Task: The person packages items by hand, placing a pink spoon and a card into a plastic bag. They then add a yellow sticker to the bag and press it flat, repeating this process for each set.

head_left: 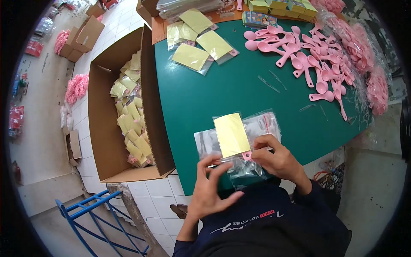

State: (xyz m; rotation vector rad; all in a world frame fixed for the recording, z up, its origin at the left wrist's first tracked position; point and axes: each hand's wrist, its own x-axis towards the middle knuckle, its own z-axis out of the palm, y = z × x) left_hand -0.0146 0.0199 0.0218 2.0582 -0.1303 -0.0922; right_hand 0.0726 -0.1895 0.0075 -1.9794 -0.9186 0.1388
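A clear plastic bag (246, 169) lies near the front edge of the green table, with a pale yellow card (231, 135) in its upper part. The pink handle end of a spoon (247, 155) shows beside the card's lower right corner. My left hand (209, 188) is at the bag's lower left, fingers apart, its fingertips close to the card's bottom edge. At the right side of the bag, my right hand (276, 158) has thumb and fingers pinched together; what they grip is too small to make out. More flat clear bags (267, 122) lie underneath.
Loose pink spoons (317, 60) are heaped at the table's back right, beside bagged spoons (372, 81). Several packed bags with yellow cards (190, 57) lie at back left. A cardboard box (113, 160) of similar packs stands left of the table. Plastic strips (269, 83) are scattered about.
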